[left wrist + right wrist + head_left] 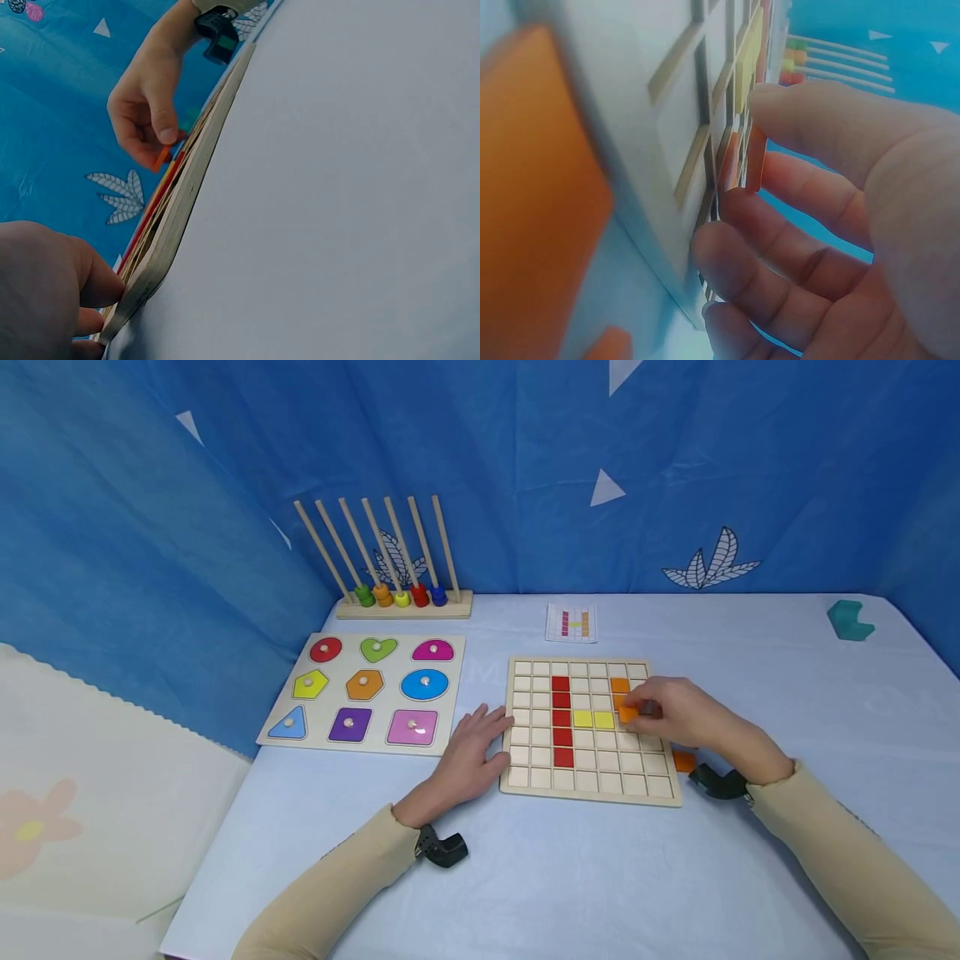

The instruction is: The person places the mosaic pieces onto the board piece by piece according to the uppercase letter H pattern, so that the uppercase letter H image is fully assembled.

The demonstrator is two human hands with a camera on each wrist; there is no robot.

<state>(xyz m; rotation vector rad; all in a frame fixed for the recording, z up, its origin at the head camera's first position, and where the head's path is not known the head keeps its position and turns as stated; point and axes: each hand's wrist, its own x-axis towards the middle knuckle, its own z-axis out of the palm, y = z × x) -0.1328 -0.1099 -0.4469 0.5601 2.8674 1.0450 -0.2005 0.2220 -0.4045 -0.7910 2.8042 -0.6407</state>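
A wooden grid board (536, 781) lies on the table with a column of red square tiles (562, 718) and two yellow tiles (593, 719) set in its cells. Toward its right side are orange tiles (619, 685). My right hand (686, 714) pinches an orange square tile (757, 159) between thumb and fingers, over the cell right of the yellow ones. At the board's left edge my left hand (468, 756) rests with its fingertips touching the rim, fingers fairly straight. More orange tiles (684, 762) lie beside the board's right edge, partly behind the right wrist.
A small printed card (572, 623) with a coloured grid pattern lies behind the board. On the left are a knobbed shape puzzle (382, 693) and a peg rack (405, 606) with coloured rings. A teal piece (850, 621) sits at the far right.
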